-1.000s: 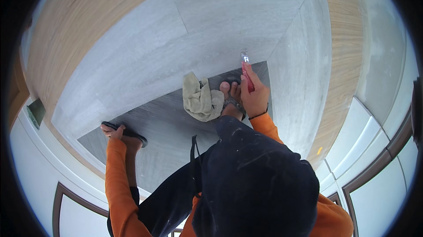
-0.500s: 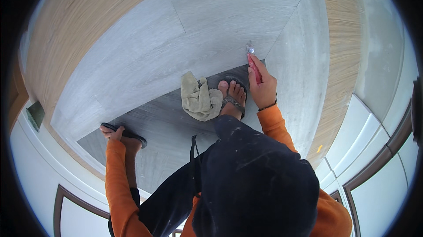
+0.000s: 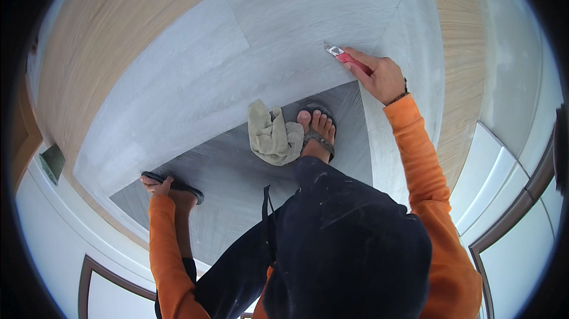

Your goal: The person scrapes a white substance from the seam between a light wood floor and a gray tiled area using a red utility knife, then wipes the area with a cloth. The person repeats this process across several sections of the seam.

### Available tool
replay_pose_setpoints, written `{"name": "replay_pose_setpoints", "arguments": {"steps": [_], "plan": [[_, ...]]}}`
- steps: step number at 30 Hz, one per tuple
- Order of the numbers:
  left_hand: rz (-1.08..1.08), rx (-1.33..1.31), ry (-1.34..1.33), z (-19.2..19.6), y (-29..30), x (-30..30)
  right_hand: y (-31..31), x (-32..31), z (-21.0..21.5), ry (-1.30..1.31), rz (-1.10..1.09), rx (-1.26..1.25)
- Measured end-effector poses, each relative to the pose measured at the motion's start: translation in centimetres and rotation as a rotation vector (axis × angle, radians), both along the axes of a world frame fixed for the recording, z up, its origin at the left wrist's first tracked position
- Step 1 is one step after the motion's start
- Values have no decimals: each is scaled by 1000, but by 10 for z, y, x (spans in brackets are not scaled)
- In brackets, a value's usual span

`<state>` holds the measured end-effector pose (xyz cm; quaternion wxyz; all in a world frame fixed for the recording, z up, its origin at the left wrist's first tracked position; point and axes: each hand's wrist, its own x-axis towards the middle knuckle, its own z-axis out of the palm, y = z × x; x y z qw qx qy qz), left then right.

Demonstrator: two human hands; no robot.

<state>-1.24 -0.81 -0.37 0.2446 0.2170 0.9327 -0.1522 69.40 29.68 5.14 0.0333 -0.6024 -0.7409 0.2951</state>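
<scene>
A red-handled utility knife (image 3: 354, 63) with a silvery tip is gripped in my right hand (image 3: 382, 76). Its tip points up and left, at the pale grey wood-look planks (image 3: 284, 34); whether it touches them I cannot tell. My left hand (image 3: 160, 187) rests on my left foot, thumb apart from the fingers, partly blending with the toes beside the black sandal (image 3: 186, 190). Between my feet, against my right foot (image 3: 317, 129), lies a crumpled beige cloth (image 3: 272, 135) on darker grey flooring (image 3: 219, 153).
Light brown wood-look flooring (image 3: 118, 34) curves around the grey planks on the left and far side, with another strip (image 3: 465, 70) on the right. White panels with brown trim (image 3: 515, 218) stand at the lower right. A small green piece (image 3: 52, 163) is by the left wall.
My right hand has moved up and to the right with the knife, which now tilts further left. My left hand stays on the foot; the view has shifted slightly.
</scene>
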Motion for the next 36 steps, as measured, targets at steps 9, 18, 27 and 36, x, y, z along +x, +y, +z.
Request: {"name": "replay_pose_setpoints", "arguments": {"steps": [9,18,27,36], "plan": [[26,23,37,9,6,13,19,-4,-6,77,92,-20],[2,83,-33,0,-9,-6,24,4,-7,3,144,-22],[91,66,-58,-3,-11,-3,25,8,-1,9,156,6],[-65,85,70,2,8,15,6,10,-3,11,115,57]]}}
